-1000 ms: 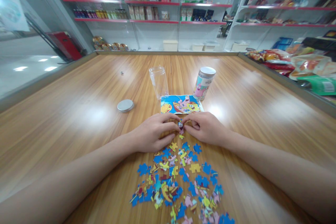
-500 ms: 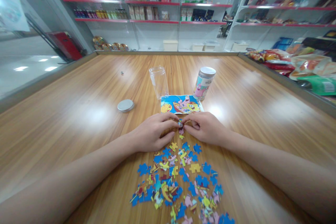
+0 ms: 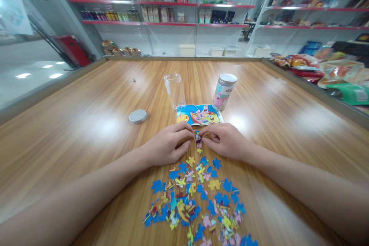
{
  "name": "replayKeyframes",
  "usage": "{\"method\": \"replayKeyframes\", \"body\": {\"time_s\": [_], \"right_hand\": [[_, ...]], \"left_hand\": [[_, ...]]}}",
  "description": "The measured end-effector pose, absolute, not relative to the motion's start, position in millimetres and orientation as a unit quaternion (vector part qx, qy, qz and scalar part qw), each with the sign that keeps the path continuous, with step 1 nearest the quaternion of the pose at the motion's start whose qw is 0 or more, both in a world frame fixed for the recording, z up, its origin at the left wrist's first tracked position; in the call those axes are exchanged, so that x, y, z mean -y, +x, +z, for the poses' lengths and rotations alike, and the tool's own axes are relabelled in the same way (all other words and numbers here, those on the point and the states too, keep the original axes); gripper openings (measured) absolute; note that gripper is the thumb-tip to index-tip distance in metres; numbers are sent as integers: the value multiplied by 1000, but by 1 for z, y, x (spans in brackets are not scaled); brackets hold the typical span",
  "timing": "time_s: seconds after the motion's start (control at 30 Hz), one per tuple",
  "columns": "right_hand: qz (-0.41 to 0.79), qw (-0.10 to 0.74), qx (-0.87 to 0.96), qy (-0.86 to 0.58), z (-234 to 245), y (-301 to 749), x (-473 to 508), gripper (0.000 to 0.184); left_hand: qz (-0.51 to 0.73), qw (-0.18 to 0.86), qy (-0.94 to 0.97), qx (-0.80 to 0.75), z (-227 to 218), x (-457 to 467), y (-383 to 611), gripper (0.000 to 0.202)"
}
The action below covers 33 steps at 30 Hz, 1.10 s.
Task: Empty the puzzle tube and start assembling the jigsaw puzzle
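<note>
A short strip of joined puzzle pieces [image 3: 198,141] lies on the wooden table, between my two hands. My left hand [image 3: 170,144] rests just left of it, its fingers apart and a small gap between their tips and the strip. My right hand [image 3: 226,139] has its curled index finger and thumb against the strip's right edge. Just beyond is a picture sheet [image 3: 198,115] with cartoon figures on blue. Nearer to me many loose puzzle pieces [image 3: 181,207] are spread out, blue, yellow and pink, some overlapping.
Behind the sheet stand a clear jar [image 3: 174,91] and a printed canister [image 3: 225,91] with a silver lid. A loose round lid [image 3: 138,116] lies to the left. Packaged goods [image 3: 323,71] sit beyond the table's right edge, and stocked shelves [image 3: 170,3] line the back.
My left fingertips have drawn back slightly to the left from the strip, so more of it shows. My right hand stays about where it was.
</note>
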State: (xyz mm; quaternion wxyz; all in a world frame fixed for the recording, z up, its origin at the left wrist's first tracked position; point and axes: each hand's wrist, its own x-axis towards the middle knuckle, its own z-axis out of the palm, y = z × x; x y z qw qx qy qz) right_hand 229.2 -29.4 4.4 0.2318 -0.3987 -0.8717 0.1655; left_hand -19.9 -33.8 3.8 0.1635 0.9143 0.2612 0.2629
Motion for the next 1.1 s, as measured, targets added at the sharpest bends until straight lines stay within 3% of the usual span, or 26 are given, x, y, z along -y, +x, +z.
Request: {"method": "replayKeyframes", "body": {"time_s": [0.23, 1.1], "right_hand": [[166, 233, 872, -398, 6, 230, 30, 16], [164, 236, 871, -399, 5, 229, 29, 14]], "left_hand": [[307, 199, 886, -284, 4, 32, -20, 17], [264, 185, 912, -255, 1, 32, -22, 22]]}}
